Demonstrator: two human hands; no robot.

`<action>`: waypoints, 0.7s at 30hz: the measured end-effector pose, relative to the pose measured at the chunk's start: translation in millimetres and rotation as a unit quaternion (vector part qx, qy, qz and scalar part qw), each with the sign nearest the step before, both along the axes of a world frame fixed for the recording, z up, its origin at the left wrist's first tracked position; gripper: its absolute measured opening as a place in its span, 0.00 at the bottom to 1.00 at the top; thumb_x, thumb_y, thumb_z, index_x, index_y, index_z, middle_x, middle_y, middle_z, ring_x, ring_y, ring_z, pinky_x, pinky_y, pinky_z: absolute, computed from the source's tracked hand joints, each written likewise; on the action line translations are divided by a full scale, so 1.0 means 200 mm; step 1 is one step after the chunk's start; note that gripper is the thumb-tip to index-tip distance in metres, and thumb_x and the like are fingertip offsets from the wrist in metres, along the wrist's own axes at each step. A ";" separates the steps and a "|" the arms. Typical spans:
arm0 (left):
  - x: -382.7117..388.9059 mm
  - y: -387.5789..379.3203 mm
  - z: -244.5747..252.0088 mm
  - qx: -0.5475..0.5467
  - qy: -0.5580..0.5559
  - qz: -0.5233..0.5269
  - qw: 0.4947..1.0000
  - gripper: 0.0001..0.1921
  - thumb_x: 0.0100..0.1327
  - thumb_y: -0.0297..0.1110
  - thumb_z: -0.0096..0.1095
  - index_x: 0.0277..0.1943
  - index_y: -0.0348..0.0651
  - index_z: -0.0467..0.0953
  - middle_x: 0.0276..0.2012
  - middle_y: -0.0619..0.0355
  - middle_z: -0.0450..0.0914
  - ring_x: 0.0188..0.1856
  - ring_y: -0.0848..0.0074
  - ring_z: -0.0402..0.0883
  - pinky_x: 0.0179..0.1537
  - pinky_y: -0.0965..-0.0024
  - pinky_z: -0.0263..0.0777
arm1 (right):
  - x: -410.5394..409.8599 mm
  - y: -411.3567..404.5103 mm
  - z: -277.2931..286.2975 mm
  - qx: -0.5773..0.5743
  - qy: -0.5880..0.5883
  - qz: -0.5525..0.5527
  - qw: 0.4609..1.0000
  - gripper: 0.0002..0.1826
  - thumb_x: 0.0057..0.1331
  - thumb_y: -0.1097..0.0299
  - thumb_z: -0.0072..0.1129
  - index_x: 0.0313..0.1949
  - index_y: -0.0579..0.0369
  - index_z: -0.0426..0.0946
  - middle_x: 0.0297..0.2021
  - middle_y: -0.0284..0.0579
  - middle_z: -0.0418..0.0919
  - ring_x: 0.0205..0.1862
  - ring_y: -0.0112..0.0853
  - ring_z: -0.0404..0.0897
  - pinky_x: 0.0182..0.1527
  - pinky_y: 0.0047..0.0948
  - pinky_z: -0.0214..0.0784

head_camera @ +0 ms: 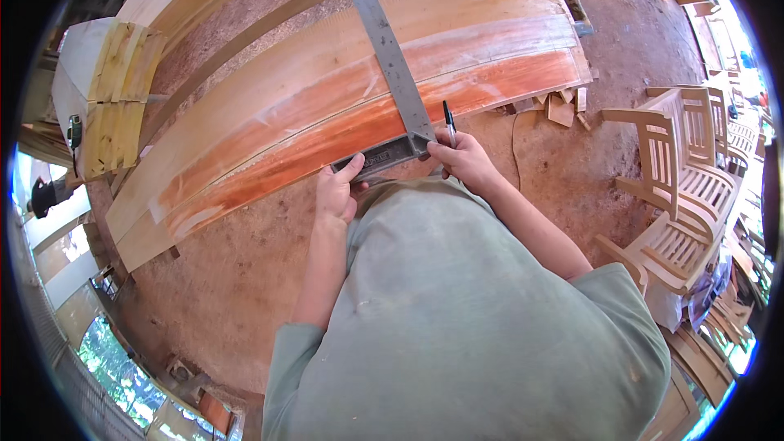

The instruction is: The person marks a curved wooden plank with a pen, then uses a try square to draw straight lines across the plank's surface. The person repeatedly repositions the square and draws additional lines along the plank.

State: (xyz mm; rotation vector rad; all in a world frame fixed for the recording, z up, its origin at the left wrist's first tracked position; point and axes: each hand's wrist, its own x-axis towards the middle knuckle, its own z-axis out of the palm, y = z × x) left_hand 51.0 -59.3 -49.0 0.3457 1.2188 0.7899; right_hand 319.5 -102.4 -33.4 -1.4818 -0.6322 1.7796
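Observation:
A carpenter's try square lies across a long wooden board [294, 125] in front of me. Its grey steel blade [389, 52] spans the board's width, and its dark stock [383, 157] sits along the near edge. My left hand [339, 187] grips the left end of the stock, thumb on top. At the corner where stock meets blade, my right hand [463, 159] holds the square. A black-capped pen [449, 124] stands up from between the right-hand fingers, its tip clear of the board. Reddish-orange streaks cover the board's near half.
A narrow wooden strip [245, 33] runs behind the board. Stacked timber [119, 76] with a tape measure [75, 131] on it stands at left. Wood offcuts [560, 109] lie beyond the board's right end. Slatted wooden chairs [686, 177] line the right side.

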 end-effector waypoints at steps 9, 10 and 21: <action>0.01 -0.04 -0.05 0.039 -0.029 0.022 0.999 0.15 0.70 0.28 0.74 0.57 0.45 0.80 0.47 0.60 0.88 0.42 0.73 0.90 0.35 0.69 0.86 | 0.02 0.05 0.04 0.019 -0.031 0.022 0.999 0.15 0.77 0.67 0.60 0.58 0.58 0.84 0.39 0.29 0.84 0.31 0.16 0.76 0.34 0.22 0.73; 0.02 -0.05 -0.06 0.046 -0.026 0.029 0.998 0.13 0.71 0.28 0.73 0.55 0.43 0.80 0.46 0.58 0.89 0.41 0.72 0.90 0.35 0.68 0.87 | 0.02 0.05 0.03 0.022 -0.032 0.021 0.999 0.15 0.77 0.67 0.60 0.57 0.58 0.84 0.39 0.30 0.84 0.32 0.17 0.77 0.35 0.22 0.74; 0.09 -0.06 -0.02 0.070 0.024 0.061 0.995 0.17 0.70 0.28 0.74 0.59 0.44 0.78 0.47 0.58 0.88 0.40 0.72 0.90 0.33 0.70 0.86 | 0.04 0.05 0.01 0.032 -0.024 0.016 0.999 0.14 0.76 0.66 0.61 0.55 0.60 0.85 0.39 0.31 0.84 0.35 0.17 0.78 0.35 0.23 0.74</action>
